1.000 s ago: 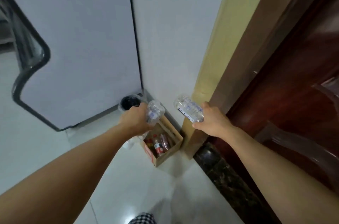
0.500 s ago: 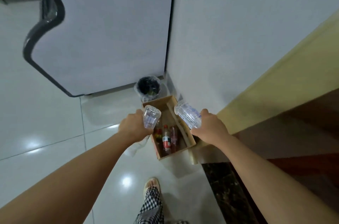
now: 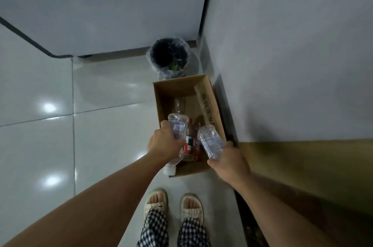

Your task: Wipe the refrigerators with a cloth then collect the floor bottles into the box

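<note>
An open cardboard box [image 3: 161, 103] stands on the floor against the wall, with several bottles lying inside, one with a red label [image 3: 188, 143]. My left hand [image 3: 162, 144] grips a clear plastic bottle [image 3: 177, 125], its white cap pointing down toward me over the box's near edge. My right hand [image 3: 230, 158] grips a second clear bottle [image 3: 210, 141], tilted with its base up over the box's near right corner. The white refrigerator [image 3: 101, 8] fills the upper left of the view.
A black waste bin [image 3: 169, 57] lined with a clear bag stands just beyond the box, by the fridge's foot. A white wall [image 3: 292, 54] runs along the right, with a wooden door frame [image 3: 302, 166]. My sandalled feet [image 3: 173, 206] stand on glossy white tiles.
My view has tipped down and closed in on the box. Both hands have lowered with their bottles to just above the box's near end.
</note>
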Demonstrator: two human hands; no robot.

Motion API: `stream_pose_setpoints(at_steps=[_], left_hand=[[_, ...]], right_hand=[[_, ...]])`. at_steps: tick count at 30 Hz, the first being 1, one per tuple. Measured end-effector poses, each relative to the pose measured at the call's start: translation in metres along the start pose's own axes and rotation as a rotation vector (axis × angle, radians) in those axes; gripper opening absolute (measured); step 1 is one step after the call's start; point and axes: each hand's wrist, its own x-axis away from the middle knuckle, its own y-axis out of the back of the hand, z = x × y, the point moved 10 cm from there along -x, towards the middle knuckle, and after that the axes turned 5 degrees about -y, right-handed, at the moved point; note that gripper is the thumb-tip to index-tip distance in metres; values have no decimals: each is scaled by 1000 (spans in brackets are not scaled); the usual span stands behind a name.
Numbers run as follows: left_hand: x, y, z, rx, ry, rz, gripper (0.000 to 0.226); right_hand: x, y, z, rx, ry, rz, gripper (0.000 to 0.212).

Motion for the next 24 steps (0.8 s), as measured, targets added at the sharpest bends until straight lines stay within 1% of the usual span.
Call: stream_pose_setpoints(at_steps=[5,9,12,15,19,21,24], left_hand=[[-90,-79,26,40,3,-8,54],[-147,-125,54,-8,1,-26,57],[-181,-152,73,-52,13,-18,64],[-206,-170,87,-69,31,-14,63],[-219,-186,95,-133,22,-7,62],[-219,-185,92,-139,19,17,64],[-211,-170,76,-180,-30,25,62]], right_hand=[[-90,-63,-11,-96,-56,-22,48],[-147,-113,-16,-138,-79,-24,61],[-180,-145,-18,-123,-87,-25,62],[-203,-172,-18,-112,-80,-10,66],[-217,-202,-17,-132,-101,56,79],[-217,-206,-17,-133,-106,93,87],[-199,-199,-13,-58,-42,135,89]])
